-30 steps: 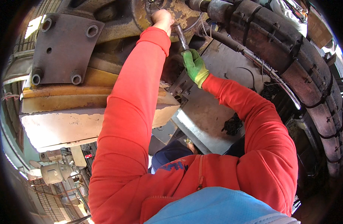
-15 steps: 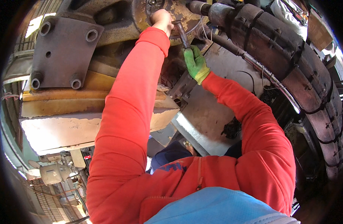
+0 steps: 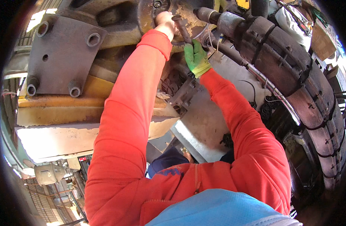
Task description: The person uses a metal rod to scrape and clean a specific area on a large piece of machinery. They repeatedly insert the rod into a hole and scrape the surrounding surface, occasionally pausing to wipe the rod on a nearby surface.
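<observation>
Gripped in my right hand point(image 3: 197, 59), which wears a green and yellow glove, is a thick dark metal rod point(image 3: 183, 30) with a wider, blunt upper end. The rod slants up and left toward my bare left hand point(image 3: 165, 20). That hand is closed in front of a large worn metal housing point(image 3: 146, 17), its fingertips turned away, and whatever it holds is hidden. A round recess with a bolt point(image 3: 157, 4) shows just above it.
To the left is a thick steel plate point(image 3: 64, 54) with large hollow bolt heads, above a yellow beam point(image 3: 60, 101). A heavy curved track point(image 3: 286, 62) sweeps down the right side. Between them are a shiny rod point(image 3: 272, 90), a hose fitting point(image 3: 229, 22) and a grey metal sheet point(image 3: 207, 124).
The rod's wide end has shifted slightly up and left, and my right hand has risen a little with it. My left hand stays close to the housing. The whole view has shifted slightly.
</observation>
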### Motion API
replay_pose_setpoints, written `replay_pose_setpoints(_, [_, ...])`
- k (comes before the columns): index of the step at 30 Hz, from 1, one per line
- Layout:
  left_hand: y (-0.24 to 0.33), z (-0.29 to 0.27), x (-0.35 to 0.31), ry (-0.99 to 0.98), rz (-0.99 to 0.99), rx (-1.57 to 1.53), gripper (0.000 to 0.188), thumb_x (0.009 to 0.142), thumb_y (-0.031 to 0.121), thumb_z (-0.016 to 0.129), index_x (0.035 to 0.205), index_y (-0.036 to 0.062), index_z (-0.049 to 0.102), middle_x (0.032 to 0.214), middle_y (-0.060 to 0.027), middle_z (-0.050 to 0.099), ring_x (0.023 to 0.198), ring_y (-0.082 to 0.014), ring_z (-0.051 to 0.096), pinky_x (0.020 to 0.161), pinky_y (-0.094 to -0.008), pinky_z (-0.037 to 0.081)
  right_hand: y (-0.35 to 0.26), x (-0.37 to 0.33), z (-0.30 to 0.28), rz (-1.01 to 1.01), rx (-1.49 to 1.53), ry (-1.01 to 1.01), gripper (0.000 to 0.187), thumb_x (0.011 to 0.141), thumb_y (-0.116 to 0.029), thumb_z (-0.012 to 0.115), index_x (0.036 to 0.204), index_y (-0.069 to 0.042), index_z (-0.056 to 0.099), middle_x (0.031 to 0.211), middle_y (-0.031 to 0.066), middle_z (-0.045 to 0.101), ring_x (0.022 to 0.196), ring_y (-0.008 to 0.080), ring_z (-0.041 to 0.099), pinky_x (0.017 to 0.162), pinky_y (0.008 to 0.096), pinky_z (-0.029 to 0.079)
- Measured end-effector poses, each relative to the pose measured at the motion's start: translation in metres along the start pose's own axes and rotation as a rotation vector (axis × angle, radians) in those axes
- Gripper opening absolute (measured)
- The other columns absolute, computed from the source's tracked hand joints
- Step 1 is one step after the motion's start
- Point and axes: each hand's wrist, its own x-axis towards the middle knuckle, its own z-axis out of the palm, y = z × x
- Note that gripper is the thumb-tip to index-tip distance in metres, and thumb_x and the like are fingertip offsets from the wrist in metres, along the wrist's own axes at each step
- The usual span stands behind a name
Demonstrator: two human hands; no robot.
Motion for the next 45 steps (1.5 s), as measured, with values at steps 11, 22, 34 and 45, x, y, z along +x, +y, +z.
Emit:
replay_pose_setpoints(11, [0.0,0.001,-0.002,-0.007,-0.009,-0.025,0.022,0.086,0.017,0.044,0.095,0.0034,0.058,0.077,-0.0105,0.057,0.064,-0.0192,0.054,0.054,-0.0321,0.044,-0.004,-0.002,0.0,-0.084,-0.007,-0.039,0.037,0.088,-0.036,0.046,0.107,-0.004,0.049,0.092,0.0197,0.058,0.08,0.0412,0.057,0.068,0.0475,0.045])
replay_pose_setpoints(22, [0.004,0.003,0.0,0.01,0.011,-0.002,0.021,0.087,0.017,0.042,0.096,0.0043,0.056,0.072,-0.009,0.054,0.058,-0.0187,0.05,0.05,-0.0314,0.043,-0.011,0.001,-0.001,-0.073,0.081,0.023,0.034,0.087,-0.037,0.046,0.105,-0.007,0.047,0.082,0.0208,0.059,0.076,0.0433,0.056,0.065,0.0494,0.044])
replay_pose_setpoints(34, [0.012,0.002,-0.002,-0.033,-0.027,-0.073,0.019,0.088,0.016,0.04,0.097,0.0053,0.053,0.066,-0.0074,0.05,0.05,-0.0181,0.046,0.045,-0.0307,0.041,-0.022,0.005,-0.003,-0.079,-0.022,-0.006,0.036,0.088,-0.038,0.045,0.104,-0.006,0.047,0.087,0.0202,0.059,0.079,0.0428,0.056,0.069,0.0491,0.044])
replay_pose_setpoints(45, [0.014,0.001,-0.002,-0.039,-0.033,-0.096,0.018,0.089,0.016,0.038,0.098,0.0063,0.051,0.061,-0.0059,0.047,0.043,-0.0176,0.042,0.04,-0.03,0.039,-0.026,0.006,-0.006,-0.074,0.014,-0.056,0.036,0.088,-0.037,0.046,0.106,-0.006,0.046,0.084,0.0203,0.059,0.077,0.0405,0.058,0.067,0.046,0.045])
